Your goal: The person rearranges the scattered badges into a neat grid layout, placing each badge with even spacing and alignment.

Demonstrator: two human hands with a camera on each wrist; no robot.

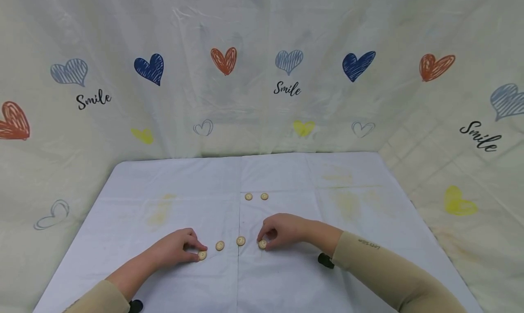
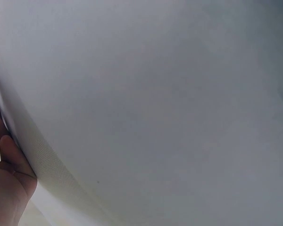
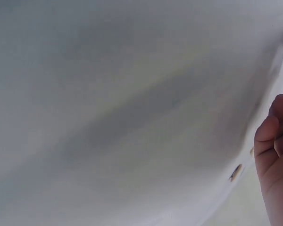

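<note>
Buttons, six in all, are out on the white-covered bench: four in a near row that bows slightly away from the person, and two farther off. At the row's left end, the left hand pinches the left-end button between thumb and forefinger, reaching it from its outer side. Next along is the second button, untouched, then the third button, also free of any fingers and just beside the crease in the cover. Beyond the third, deeper on the bench, the far-left button and the far-right button sit side by side, near but apart, with neither hand at them. At the right end of the near row, the right hand pinches the right-end button with thumb and forefinger. Whether either pinched button bears fully on the cloth, I cannot tell; the wrist views do not settle it.

My reading is that the step in hand is handling the two end buttons of the near row, one per hand. From here, a next move calls for easing both pinches evenly, without dragging the end buttons or nudging the two between.
</note>
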